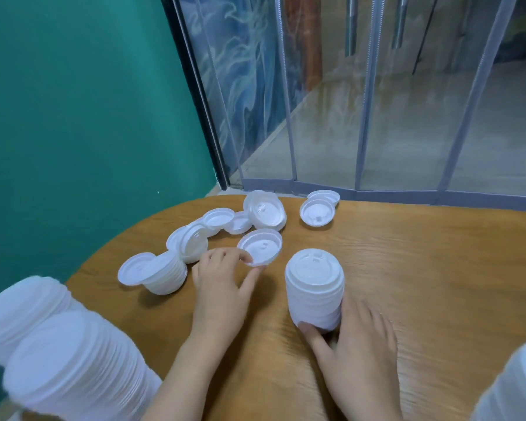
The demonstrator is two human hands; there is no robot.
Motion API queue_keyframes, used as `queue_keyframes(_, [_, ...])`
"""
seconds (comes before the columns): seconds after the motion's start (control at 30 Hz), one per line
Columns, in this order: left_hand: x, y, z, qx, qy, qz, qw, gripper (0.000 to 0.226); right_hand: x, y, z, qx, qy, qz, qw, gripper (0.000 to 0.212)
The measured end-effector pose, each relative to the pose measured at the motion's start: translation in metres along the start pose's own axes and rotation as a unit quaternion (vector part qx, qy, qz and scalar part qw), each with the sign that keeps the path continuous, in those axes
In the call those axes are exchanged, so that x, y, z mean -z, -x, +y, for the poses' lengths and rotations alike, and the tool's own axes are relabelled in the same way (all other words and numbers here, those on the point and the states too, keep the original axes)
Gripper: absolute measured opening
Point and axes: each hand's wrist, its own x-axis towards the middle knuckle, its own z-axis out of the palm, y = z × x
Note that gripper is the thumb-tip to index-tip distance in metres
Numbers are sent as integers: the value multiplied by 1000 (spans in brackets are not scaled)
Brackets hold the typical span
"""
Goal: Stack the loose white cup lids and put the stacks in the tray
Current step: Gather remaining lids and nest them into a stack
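Two hands on lids, thin and light

Right hand [356, 338] grips the upright lid stack [315, 291] low at its base; tall, likely tippy. Left hand [225, 278] pinches the rim of one loose lid [260, 246], flimsy white plastic. More loose lids [264, 209] scattered beyond on the table [422, 268]. No tray in view.

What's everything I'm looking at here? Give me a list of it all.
Table: one, light brown wood grain, fills the lower frame.
Upright lid stack: one, white, centre of table.
Single lid: one, white, upside down, just left of the upright stack.
Loose lids: a dozen or so, white, scattered and partly nested at the far edge.
Tall lid stacks: two, white, lower left corner; another white shape lower right, cut off.
Wall: teal, left.
Strip curtain: clear, behind the table.
Left hand: pinches the single lid's rim.
Right hand: holds the upright stack's base.
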Motion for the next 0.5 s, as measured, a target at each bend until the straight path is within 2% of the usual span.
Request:
queue_keyframes(0.2, [21, 31, -11, 79, 38, -42, 995, 35, 4, 0, -3, -16, 8, -38, 999, 60])
queue_keyframes(0.3, [24, 40, -2, 168, 121, -54, 977, 46, 5, -1, -2, -21, 7, -47, 999, 61])
queue_keyframes(0.37, [26, 41, 4, 232, 179, -87, 952, 42, 6, -2, -2, -22, 7, -55, 998, 61])
queue_keyframes(0.5, [23, 30, 2, 269, 195, -135, 934, 25, 8, -1, -4, -24, 13, -57, 998, 58])
